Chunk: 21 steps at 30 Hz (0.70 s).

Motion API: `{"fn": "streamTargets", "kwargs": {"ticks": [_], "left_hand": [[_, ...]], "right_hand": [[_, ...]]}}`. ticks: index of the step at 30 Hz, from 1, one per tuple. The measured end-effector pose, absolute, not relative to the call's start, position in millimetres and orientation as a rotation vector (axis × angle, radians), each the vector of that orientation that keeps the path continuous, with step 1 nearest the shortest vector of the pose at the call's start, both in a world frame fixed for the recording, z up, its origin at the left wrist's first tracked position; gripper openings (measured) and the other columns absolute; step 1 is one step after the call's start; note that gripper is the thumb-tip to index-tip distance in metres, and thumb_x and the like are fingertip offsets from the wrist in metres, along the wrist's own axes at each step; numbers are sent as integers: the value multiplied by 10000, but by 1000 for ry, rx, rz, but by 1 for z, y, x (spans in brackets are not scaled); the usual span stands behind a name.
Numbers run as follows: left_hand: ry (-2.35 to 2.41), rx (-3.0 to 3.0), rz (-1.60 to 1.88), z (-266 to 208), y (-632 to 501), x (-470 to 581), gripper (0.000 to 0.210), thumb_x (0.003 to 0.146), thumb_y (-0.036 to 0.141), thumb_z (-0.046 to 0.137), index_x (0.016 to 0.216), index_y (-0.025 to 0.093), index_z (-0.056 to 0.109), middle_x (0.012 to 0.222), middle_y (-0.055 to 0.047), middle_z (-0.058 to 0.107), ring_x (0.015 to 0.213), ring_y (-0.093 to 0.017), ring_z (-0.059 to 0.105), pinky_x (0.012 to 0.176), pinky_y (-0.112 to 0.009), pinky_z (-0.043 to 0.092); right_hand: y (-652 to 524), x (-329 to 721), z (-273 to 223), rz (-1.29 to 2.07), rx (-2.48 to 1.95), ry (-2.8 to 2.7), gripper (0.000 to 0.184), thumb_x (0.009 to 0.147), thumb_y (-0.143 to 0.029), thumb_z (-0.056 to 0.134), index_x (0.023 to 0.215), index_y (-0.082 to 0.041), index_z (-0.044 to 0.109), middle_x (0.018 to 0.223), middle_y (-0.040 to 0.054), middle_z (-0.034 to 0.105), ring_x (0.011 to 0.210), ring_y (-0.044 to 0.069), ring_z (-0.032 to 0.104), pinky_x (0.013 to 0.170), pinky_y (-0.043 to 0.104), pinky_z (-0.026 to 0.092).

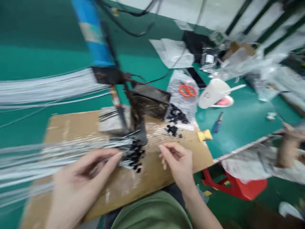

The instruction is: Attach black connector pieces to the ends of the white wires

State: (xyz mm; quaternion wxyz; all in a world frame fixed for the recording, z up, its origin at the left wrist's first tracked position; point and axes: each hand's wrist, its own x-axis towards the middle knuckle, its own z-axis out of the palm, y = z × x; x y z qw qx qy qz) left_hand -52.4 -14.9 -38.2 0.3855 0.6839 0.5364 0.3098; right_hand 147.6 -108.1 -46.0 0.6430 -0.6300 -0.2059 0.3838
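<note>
Green table [247,117], cardboard [157,171] (brown), white papers [176,55]

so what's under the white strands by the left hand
Brown cardboard lies under the black-tipped ends of the white strands; farther left they pass over the green table. What is directly beneath the strands and the left hand is covered.

On the green table [238,133], 1 pair of orange scissors [188,91] lay near a dark phone [196,78]. Beside these, a white cup [211,93] leaned over a white dish with something pink [223,101] in it. A blue-handled screwdriver [217,124] lay nearer, close to a yellow piece [205,135]. White papers [176,54] lay next to a black box [197,44] farther back. Below the table's edge stood a red stool [254,189].
</note>
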Motion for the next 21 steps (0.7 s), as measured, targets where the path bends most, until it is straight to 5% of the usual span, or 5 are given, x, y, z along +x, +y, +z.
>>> {"fn": "streamTargets", "kwargs": {"ticks": [9, 21], "left_hand": [[1219, 1639, 814, -24, -18, -31, 136, 878, 250, 728, 794, 186, 814, 671, -14, 733, 495, -98, 447, 484, -222, 355], [1182, 1618, 760, -25, -22, -29, 141, 919, 225, 700, 826, 195, 802, 709, -13, 714, 570, -115, 457, 512, -221, 358]], "right_hand": [[-102, 130, -43, 846, -1448, -556, 132, 856, -339, 871, 809, -218, 848, 605, 3, 723, 433, 97, 598, 398, 173, 529], [-93, 120, -38, 861, -1492, -604, 152, 856, -373, 858, 835, -222, 859, 601, 11, 719, 442, 120, 620, 401, 205, 546]]}}
